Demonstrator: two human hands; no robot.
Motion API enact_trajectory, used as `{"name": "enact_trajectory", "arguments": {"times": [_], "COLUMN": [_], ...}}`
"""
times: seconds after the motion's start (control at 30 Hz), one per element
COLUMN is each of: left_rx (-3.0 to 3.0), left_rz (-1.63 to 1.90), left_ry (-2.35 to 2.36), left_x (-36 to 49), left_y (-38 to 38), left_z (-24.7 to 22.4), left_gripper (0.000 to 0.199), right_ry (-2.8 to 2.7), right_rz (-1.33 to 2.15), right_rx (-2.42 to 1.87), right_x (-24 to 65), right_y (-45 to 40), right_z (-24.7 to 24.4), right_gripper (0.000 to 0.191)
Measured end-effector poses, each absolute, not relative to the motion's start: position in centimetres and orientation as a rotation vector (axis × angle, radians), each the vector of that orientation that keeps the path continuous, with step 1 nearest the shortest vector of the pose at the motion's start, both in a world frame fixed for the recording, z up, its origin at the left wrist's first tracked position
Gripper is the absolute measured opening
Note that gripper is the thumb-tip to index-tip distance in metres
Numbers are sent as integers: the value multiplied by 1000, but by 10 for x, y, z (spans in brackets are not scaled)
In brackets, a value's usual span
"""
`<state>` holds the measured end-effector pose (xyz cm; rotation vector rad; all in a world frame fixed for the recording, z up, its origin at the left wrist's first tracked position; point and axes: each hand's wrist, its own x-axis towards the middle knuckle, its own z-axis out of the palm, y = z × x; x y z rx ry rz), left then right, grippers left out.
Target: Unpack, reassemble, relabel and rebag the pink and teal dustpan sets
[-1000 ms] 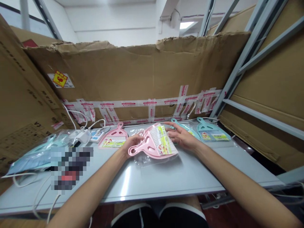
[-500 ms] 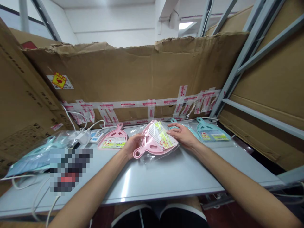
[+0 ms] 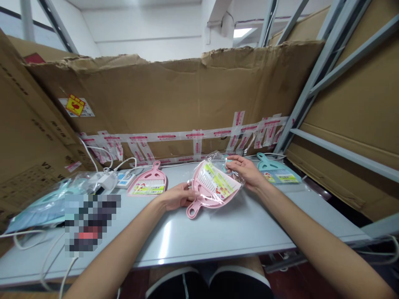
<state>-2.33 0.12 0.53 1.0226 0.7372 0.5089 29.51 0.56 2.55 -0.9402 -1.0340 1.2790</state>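
We hold a pink dustpan set (image 3: 215,187) just above the near middle of the tabletop (image 3: 218,241), between our two hands, which are apart from each other. Our left hand (image 3: 179,197) is closed on the pan's left side by the handle, and the fingers of our right hand (image 3: 247,171) pinch the clear plastic wrap (image 3: 215,157) at the far right edge. As far as we can see, the brush already lies in the pan with its printed label over the bristles, and the plastic covers much of the wide part. It looks loose and crinkled, while the handle seems to poke out; whether the wrap is sealed, we cannot tell. To the left, a pink set (image 3: 149,185) lies flat with brush and label in place, and at far right a teal set (image 3: 277,172) lies likewise. Another teal handle (image 3: 225,160) shows partly hidden by our right hand. At the left end, teal pieces (image 3: 56,199) lie under shiny plastic, beside white plugs (image 3: 107,178); how many there are, we cannot tell.
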Motion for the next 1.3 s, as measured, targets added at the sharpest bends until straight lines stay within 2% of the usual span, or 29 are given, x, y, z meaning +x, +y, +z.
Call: {"name": "enact_trajectory", "arguments": {"times": [0.07, 0.17, 0.33, 0.63, 0.87, 0.97, 1.07, 1.17, 1.3], "left_rx": [1103, 1194, 1255, 1090, 848, 820, 837, 944, 1145], "left_rz": [401, 311, 380, 855, 1232, 1260, 1267, 1250, 1125], "left_ry": [730, 708, 723, 886, 933, 948, 1010, 1065, 1072], "left_x": [-29, -34, -39, -45, -41, -41, -43, -44, -39], "left_y": [0, 1, 6, 20, 32, 33, 32, 29, 21], "left_z": [9, 12, 14, 12, 8, 9, 11, 11, 8], "left_gripper": [65, 63, 61, 60, 45, 43, 46, 50, 58], "right_ry": [-1007, -981, -945, -923, -1121, -1308, -1346, -1262, -1258], "right_rz": [1302, 1327, 1312, 1256, 1508, 1693, 1816, 1770, 1735], "right_rx": [-947, -955, -965, -991, -1002, -1008, -972, -908, -856], "right_x": [300, 307, 314, 324, 319, 319, 321, 320, 307], "right_y": [7, 12, 21, 32, 21, 12, 7, 6, 8], "right_z": [26, 25, 16, 5, 5, 8, 11, 13, 7], "right_gripper": [60, 59, 55, 49, 55, 61, 57, 51, 53]}}
